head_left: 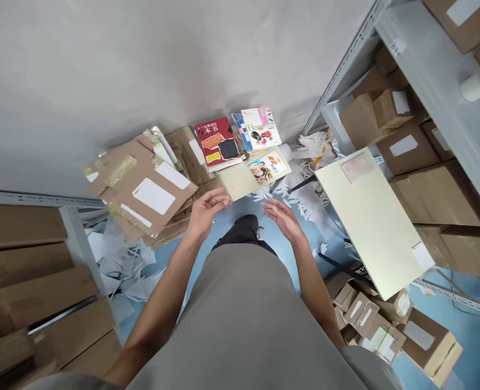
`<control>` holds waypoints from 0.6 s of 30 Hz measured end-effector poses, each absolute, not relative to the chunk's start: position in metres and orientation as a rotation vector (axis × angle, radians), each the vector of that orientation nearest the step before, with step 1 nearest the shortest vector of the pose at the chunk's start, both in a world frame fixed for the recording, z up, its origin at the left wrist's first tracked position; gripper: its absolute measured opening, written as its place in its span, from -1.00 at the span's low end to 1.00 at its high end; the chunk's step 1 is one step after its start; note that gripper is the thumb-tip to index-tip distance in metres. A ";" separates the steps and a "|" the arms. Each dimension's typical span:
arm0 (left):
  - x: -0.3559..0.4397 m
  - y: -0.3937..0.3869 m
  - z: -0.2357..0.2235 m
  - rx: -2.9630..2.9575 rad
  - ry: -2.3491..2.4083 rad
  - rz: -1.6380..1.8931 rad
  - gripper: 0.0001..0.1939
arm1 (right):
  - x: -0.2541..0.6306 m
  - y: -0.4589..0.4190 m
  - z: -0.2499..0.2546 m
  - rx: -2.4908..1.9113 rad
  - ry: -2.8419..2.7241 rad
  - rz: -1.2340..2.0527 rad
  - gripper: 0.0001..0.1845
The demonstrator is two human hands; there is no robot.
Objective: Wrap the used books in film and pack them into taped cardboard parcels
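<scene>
My left hand is at the near edge of a small cream tabletop, its fingers loosely bent and nothing visible in them. Farther right, my right hand hovers over the floor in front of that tabletop, fingers apart and holding nothing. A booklet with an orange title and a pictured person lies flat on the tabletop. Behind it are a red book on a small pile and a white book with pink and red pictures on top of blue ones.
Flattened cardboard is stacked at the left. A cream side table stands at the right. Shelves with cardboard boxes flank both sides. Shredded paper and small boxes are on the blue floor. A wall rises behind.
</scene>
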State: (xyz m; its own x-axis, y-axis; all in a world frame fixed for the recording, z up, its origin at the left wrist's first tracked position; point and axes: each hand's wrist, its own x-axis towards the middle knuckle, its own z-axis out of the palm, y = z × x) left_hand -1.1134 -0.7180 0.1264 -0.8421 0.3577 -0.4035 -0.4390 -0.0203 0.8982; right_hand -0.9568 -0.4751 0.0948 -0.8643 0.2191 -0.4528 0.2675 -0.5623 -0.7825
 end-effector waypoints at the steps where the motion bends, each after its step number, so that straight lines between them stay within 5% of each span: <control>1: -1.114 -0.729 0.125 -0.105 1.715 1.938 -0.22 | -0.961 -0.488 0.095 0.783 1.441 -2.620 -0.40; 18: -1.184 -0.954 0.104 -0.400 1.710 2.163 -0.34 | -1.132 -0.686 0.028 1.111 1.859 -2.100 -0.33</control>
